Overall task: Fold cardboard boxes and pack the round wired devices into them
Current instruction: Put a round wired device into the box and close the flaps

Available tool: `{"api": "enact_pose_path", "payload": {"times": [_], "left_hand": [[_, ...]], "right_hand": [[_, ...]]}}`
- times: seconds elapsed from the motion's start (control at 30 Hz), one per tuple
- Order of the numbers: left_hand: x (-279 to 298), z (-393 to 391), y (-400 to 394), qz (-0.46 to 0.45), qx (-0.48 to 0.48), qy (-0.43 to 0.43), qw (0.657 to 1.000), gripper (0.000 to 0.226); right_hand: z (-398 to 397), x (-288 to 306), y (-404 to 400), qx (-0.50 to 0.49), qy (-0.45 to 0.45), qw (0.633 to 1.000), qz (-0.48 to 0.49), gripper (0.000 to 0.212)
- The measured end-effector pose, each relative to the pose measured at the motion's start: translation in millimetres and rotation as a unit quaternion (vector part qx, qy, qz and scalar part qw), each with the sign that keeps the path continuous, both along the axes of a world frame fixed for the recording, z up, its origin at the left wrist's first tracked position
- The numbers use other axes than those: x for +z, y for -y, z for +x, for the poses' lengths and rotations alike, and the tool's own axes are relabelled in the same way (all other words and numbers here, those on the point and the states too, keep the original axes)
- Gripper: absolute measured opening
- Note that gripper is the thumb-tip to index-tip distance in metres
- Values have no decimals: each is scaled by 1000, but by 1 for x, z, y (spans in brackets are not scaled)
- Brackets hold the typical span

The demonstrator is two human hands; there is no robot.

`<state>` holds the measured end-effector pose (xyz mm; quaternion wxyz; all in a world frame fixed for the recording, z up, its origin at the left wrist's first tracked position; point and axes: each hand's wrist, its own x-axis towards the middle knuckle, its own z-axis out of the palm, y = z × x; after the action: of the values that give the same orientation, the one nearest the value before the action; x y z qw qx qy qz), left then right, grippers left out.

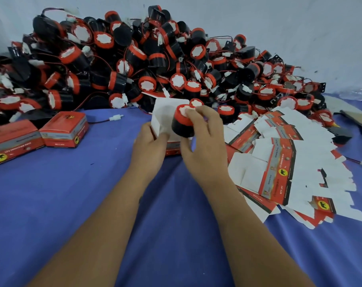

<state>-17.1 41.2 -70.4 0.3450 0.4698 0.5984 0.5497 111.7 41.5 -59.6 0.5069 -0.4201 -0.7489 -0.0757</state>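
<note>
My right hand (205,139) grips a round black device (182,124) with a red rim and white top, fingers on its top and thumb below. The device sits at the mouth of an open cardboard box (164,114), white inside and red outside. My left hand (150,142) holds that box by its left side, thumb on the white flap. The device's wire is hidden.
A big heap of the same black and red wired devices (147,59) fills the back of the blue table (93,204). Two closed red boxes (65,129) stand at the left. Flat unfolded box blanks (289,168) lie spread at the right. A loose white plug (116,117) lies near the heap.
</note>
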Motion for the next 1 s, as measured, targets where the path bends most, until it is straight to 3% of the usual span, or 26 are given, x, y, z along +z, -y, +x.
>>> {"api": "enact_pose_path", "payload": {"times": [0.1,0.2,0.4,0.5,0.67,1.0], "left_hand": [[3,3,0,14,-10,33,999,24],[4,4,1,21,-26,53,998,30],[5,2,3,38,-50,93,994,29],[4,3,2,33,-58,101,993,26],[3,1,3,24,-55,83,995,27],[4,1,3,5,-46,55,997,28]], "right_hand": [[-9,1,6,25,75,996,-32,55],[-16,3,10,29,75,994,-67,50],[-15,4,8,8,52,998,-24,33],[-18,2,6,-2,83,997,2,22],[-25,-1,8,-84,122,989,26,12],[-35,6,19,-205,163,964,-49,20]]}}
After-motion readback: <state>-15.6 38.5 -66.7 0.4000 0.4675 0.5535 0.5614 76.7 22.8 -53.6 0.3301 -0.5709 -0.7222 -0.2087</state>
